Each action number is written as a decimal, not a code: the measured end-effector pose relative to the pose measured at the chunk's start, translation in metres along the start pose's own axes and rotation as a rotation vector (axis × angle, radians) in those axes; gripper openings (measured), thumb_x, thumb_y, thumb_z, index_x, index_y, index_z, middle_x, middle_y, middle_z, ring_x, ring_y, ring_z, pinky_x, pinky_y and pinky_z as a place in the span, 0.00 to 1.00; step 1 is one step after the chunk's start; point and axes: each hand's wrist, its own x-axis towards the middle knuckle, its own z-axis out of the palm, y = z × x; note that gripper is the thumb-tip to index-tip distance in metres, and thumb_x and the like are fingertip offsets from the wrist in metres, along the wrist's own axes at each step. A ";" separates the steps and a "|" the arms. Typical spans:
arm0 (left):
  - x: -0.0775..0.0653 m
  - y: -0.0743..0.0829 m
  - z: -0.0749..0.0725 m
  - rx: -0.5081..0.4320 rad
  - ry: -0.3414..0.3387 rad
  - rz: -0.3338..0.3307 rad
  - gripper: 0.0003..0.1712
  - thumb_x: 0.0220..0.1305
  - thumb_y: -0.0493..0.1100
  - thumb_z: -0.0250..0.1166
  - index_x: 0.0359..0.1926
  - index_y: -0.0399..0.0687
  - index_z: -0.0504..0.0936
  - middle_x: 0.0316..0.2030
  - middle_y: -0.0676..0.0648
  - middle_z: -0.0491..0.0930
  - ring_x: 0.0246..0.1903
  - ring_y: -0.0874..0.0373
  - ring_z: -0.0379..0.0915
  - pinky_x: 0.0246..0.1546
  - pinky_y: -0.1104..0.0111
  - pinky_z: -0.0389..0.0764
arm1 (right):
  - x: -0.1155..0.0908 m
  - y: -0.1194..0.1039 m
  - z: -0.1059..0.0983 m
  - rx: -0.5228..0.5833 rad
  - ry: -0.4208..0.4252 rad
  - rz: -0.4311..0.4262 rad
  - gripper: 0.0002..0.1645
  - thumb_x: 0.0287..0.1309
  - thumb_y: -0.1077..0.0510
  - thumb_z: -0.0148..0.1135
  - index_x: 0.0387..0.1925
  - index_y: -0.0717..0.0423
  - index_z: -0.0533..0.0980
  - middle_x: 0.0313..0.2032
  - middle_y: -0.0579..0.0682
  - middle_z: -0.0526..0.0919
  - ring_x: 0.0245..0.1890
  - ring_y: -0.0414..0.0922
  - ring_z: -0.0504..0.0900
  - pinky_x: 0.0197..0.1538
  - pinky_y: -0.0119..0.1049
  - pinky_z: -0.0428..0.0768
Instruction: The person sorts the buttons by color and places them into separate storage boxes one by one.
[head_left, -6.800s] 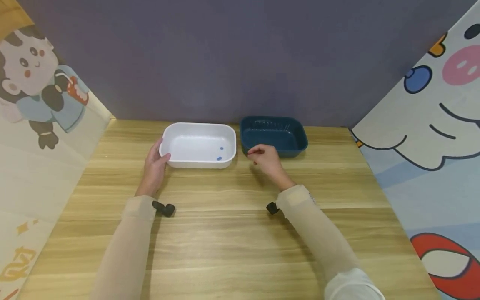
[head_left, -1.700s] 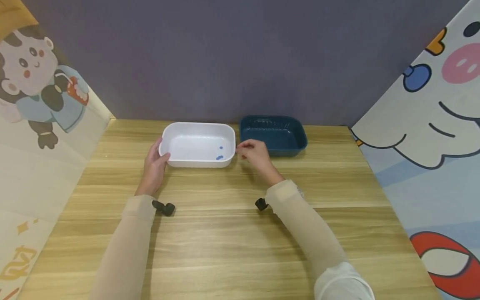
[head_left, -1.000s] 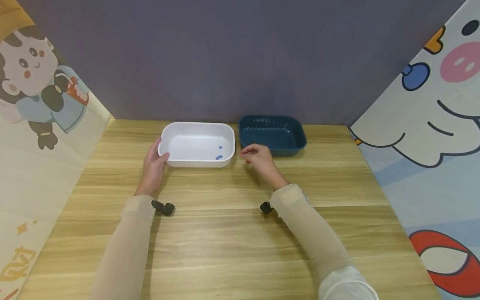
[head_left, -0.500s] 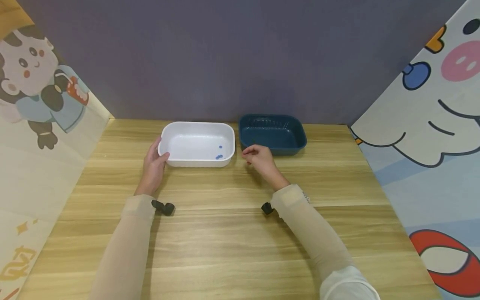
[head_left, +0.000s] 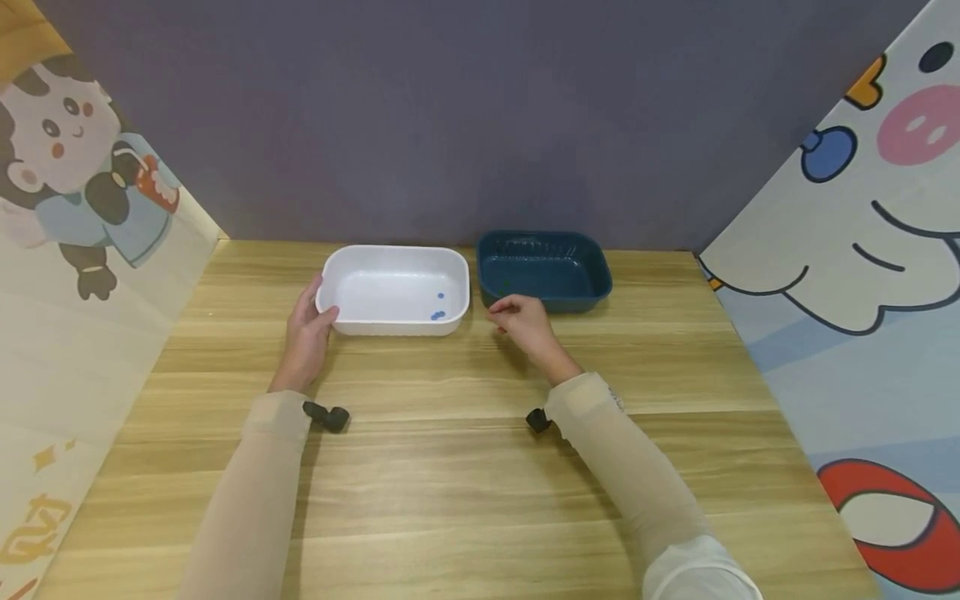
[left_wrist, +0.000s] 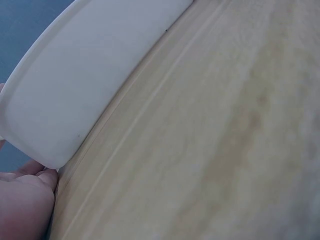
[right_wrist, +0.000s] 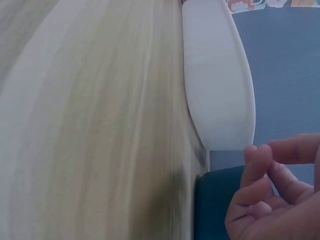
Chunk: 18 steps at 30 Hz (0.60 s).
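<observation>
In the head view my left hand [head_left: 306,333] grips the left end of a white rectangular basin [head_left: 375,327], thumb over the front rim. The left wrist view has its fingers curled at the basin's lower corner. Several small blue discs [head_left: 438,316] lie inside near the right end. My right hand [head_left: 527,327] hovers at the near-left corner of a dark teal basin [head_left: 573,305]. Its thumb and index fingertips [right_wrist: 260,152] meet in the right wrist view; I cannot tell whether something tiny sits between them. A faint green speck [head_left: 506,284] shows inside the teal basin's near-left corner.
Both basins stand side by side at the back of the wood-grain table [head_left: 420,467], close to a grey wall [head_left: 465,117]. Cartoon-printed panels rise at left and right. A small black camera [head_left: 327,417] is strapped to each wrist.
My right hand moved from the white basin's right rim back to the teal basin's corner. The blue cluster looks slightly larger than at first. A green speck now shows. My left hand stayed put.
</observation>
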 end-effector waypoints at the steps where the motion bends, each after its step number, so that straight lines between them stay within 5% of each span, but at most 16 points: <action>1: -0.001 0.000 0.000 0.002 0.000 -0.004 0.39 0.71 0.24 0.48 0.79 0.40 0.49 0.79 0.41 0.44 0.78 0.48 0.41 0.74 0.63 0.54 | -0.002 0.001 0.000 -0.010 0.002 0.006 0.10 0.61 0.68 0.64 0.42 0.74 0.80 0.39 0.64 0.85 0.40 0.65 0.82 0.47 0.55 0.83; 8: -0.002 0.001 -0.004 0.004 0.007 -0.017 0.40 0.71 0.24 0.49 0.80 0.43 0.48 0.80 0.42 0.42 0.78 0.48 0.41 0.73 0.66 0.57 | -0.011 0.009 -0.006 -0.147 -0.104 0.101 0.14 0.62 0.62 0.63 0.47 0.67 0.81 0.38 0.60 0.85 0.38 0.54 0.82 0.38 0.41 0.80; 18: 0.000 -0.003 -0.004 -0.017 -0.007 0.002 0.40 0.70 0.23 0.49 0.79 0.40 0.48 0.79 0.39 0.44 0.77 0.46 0.41 0.73 0.66 0.57 | -0.024 0.003 -0.015 -0.182 -0.111 0.066 0.17 0.63 0.61 0.63 0.50 0.68 0.80 0.40 0.59 0.85 0.41 0.60 0.83 0.46 0.54 0.82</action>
